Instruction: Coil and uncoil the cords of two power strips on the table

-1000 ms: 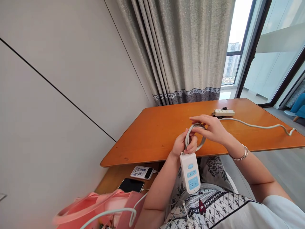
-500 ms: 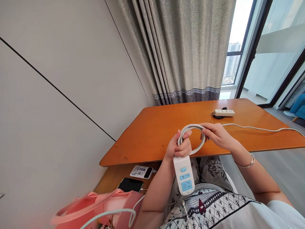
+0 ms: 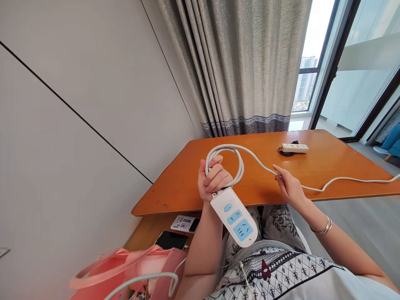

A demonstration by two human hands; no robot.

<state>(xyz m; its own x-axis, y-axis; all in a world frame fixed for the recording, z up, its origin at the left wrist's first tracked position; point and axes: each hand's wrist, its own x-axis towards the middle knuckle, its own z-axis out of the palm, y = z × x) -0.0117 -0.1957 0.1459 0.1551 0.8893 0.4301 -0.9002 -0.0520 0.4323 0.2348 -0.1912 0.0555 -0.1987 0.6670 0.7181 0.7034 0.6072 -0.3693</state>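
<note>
My left hand [image 3: 215, 179] is closed around the looped white cable [image 3: 240, 166] of a power strip. The white power strip [image 3: 234, 216] with blue sockets hangs tilted just below that fist, over my lap. Out to the right, my right hand [image 3: 289, 185] pinches the same cable between thumb and fingers. A slack stretch of cable arcs between the two hands above the table. Beyond my right hand the cable runs along the table's front part and off the right side of the view.
A second, cream power strip [image 3: 294, 148] with a black cord lies at the back right of the orange wooden table [image 3: 184, 175]. Lower left are a white power bank [image 3: 184, 223], a black phone [image 3: 171, 240] and a pink bag [image 3: 106, 275]. A wall borders the left.
My left hand has moved left and up with the coil, tilting the power strip. My right hand has moved away to the right, drawing out a length of cable.
</note>
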